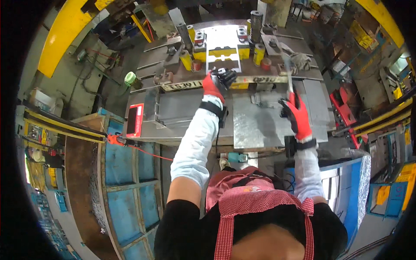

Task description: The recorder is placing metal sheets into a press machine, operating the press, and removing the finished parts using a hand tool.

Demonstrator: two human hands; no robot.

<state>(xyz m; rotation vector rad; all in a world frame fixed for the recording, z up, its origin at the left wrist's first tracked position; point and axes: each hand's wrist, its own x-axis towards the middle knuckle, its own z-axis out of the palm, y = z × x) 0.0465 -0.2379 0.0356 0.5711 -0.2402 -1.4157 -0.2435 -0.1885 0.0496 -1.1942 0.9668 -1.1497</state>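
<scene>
Your red-and-black-gloved right hand (298,116) grips a slim, pale rod-shaped tool (290,83) over the front edge of the brown steel plate (248,71). Probably light and stiff: hold its near end. Your left hand (218,83) curls, contents unclear.

Hands (298,115): I counted two, one left and one right.
Long thin tool (290,82): just one came through on my feed.
White sleeves (197,138): I saw two.
Dark wristbands (210,107): I made out two.
Yellow cylinders (185,60): from my end I counted four.
Tall dark grey posts (256,26): two showed on my view.
Short red cylinders (265,65): I found two.
Red-framed dark panel (131,120): I spotted one.
Checked apron (260,201): I had one in sight.
Apron straps (224,238): I counted two.
</scene>
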